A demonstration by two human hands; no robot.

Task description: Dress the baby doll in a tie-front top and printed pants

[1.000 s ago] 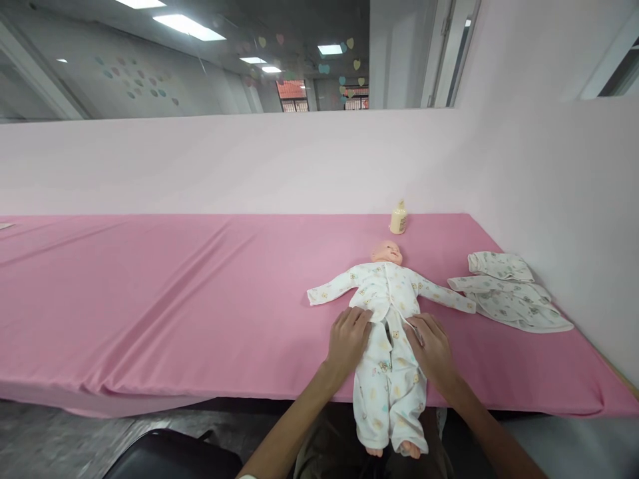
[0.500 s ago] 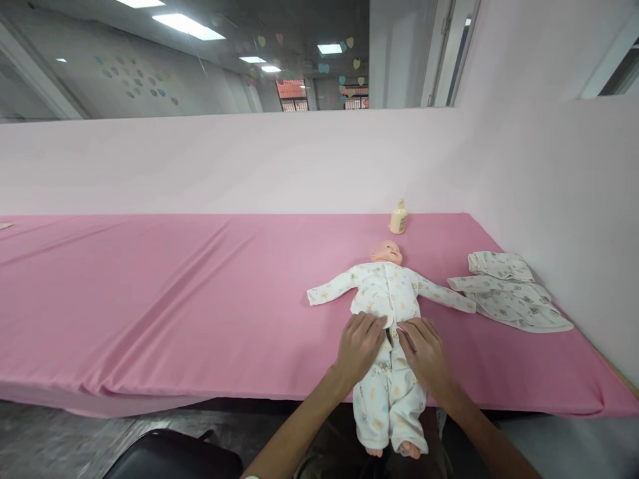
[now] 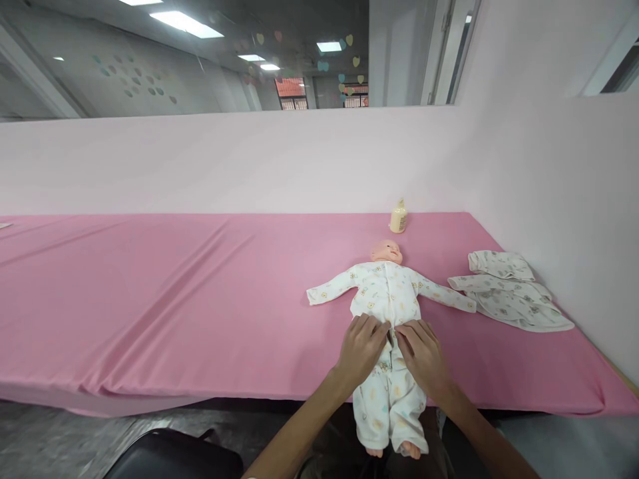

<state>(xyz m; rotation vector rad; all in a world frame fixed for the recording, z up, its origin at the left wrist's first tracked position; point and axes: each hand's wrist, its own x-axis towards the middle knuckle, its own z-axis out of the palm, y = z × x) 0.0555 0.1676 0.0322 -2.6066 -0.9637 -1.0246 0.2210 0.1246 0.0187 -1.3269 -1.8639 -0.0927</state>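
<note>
Doll suit (image 3: 390,286): matt cloth. Doll head (image 3: 386,252): looks smooth, plastic. Bottle (image 3: 398,220): looks plastic, smooth. Pink cover (image 3: 200,293): matt cloth, creased. Black chair (image 3: 172,459): smooth, faintly glossy.

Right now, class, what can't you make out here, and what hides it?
Head view, hidden by the left grip and right grip: part of the outfit on the doll.
Head view, too small to read: any print on the bottle.
Head view, cut off by the left edge: a pale item.
Head view, cut off by the bottom edge: the black chair.
</note>
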